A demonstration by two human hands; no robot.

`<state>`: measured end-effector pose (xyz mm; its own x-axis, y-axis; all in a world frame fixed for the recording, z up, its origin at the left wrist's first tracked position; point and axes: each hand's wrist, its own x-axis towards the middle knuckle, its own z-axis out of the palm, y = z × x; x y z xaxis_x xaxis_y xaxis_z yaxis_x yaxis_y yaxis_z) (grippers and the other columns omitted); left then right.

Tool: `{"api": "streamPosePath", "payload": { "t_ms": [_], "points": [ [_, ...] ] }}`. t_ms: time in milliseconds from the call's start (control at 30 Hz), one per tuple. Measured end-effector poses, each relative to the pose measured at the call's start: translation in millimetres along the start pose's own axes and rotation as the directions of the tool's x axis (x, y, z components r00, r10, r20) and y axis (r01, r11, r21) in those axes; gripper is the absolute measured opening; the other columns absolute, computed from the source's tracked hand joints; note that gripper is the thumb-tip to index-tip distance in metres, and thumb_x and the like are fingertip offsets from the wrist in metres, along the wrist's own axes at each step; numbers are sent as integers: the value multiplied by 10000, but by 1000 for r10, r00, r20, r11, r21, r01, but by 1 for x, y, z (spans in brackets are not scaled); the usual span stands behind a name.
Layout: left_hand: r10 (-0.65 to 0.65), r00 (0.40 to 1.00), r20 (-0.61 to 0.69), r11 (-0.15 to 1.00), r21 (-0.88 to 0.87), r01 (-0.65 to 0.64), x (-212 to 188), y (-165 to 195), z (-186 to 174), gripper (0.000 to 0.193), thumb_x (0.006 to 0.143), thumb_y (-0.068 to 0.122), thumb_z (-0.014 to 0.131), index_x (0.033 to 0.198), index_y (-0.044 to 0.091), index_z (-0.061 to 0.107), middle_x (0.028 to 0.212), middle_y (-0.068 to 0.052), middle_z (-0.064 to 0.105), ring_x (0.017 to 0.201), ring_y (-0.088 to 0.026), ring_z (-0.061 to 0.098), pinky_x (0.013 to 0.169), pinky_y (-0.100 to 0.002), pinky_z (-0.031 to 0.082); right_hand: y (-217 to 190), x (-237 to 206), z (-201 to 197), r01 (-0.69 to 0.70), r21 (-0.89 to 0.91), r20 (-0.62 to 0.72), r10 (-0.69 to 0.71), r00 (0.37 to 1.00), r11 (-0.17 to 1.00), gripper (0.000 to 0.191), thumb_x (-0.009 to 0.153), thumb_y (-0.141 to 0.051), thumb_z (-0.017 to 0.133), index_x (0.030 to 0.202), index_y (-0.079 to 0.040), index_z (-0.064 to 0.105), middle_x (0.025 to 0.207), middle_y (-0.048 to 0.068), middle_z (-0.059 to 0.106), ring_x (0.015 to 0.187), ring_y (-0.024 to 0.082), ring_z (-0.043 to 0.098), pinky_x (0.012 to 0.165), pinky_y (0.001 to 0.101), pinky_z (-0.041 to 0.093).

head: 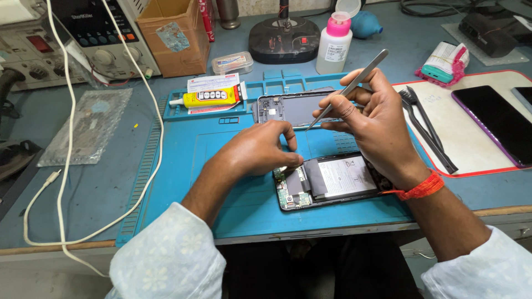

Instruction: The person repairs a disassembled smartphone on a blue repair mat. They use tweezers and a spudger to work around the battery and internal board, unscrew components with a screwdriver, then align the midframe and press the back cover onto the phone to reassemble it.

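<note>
An opened phone (332,180) lies on the blue work mat (183,166), its battery and green circuit board showing. My left hand (257,148) rests on the phone's left end, fingertips pinched over the board. My right hand (371,119) hovers above the phone and holds metal tweezers (349,88), their tip pointing down-left toward the mat. Behind the hands lies a separate dark phone back cover (288,108).
A yellow glue tube (210,97) lies at the mat's back edge. A cardboard box (174,36), a pink-capped bottle (334,47), and a power supply (105,33) stand behind. At right, a white pad (471,144) carries a black brush, black tweezers and a dark phone (496,122). White cables (149,138) cross at left.
</note>
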<state>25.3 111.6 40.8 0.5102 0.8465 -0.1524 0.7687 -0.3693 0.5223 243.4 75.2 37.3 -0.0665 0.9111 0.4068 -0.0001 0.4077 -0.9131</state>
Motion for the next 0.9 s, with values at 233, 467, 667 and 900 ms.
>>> {"api": "streamPosePath", "payload": {
  "t_ms": [233, 467, 667, 900],
  "points": [
    [59, 998, 30, 993, -105, -56, 17, 3, 6, 263, 702, 325, 844, 847, 117, 776, 887, -90, 787, 886, -206, 753, 793, -357, 568, -1, 1, 0, 8, 3, -7, -8, 1000, 1000, 245, 1047, -81, 603, 1217, -51, 429, 1040, 131, 713, 1006, 229, 764, 814, 332, 676],
    [159, 981, 111, 980, -136, -144, 35, 3, 2, 214, 677, 245, 833, 833, 101, 808, 846, -69, 808, 820, -169, 766, 771, -322, 586, 0, 1, 0, 4, -2, -9, -4, 1000, 1000, 250, 1047, -81, 604, 1223, -51, 429, 1039, 138, 715, 1007, 229, 767, 807, 328, 674],
    [111, 991, 78, 990, -99, -103, 35, 11, 6, 221, 671, 254, 810, 847, 120, 810, 854, -68, 793, 829, -178, 750, 771, -327, 577, 0, 0, -1, 22, 3, 0, -22, 1000, 1000, 236, 1063, -74, 599, 1229, -45, 433, 1049, 145, 716, 1018, 224, 760, 810, 328, 678],
    [182, 981, 74, 974, -151, -170, 46, 22, 12, 191, 670, 241, 813, 804, 106, 794, 799, -78, 786, 792, -190, 754, 736, -337, 581, 3, 1, -4, 60, 14, -76, -59, 995, 998, 267, 1069, -85, 609, 1253, -49, 418, 1050, 151, 712, 989, 227, 767, 786, 326, 667]
  ]
}}
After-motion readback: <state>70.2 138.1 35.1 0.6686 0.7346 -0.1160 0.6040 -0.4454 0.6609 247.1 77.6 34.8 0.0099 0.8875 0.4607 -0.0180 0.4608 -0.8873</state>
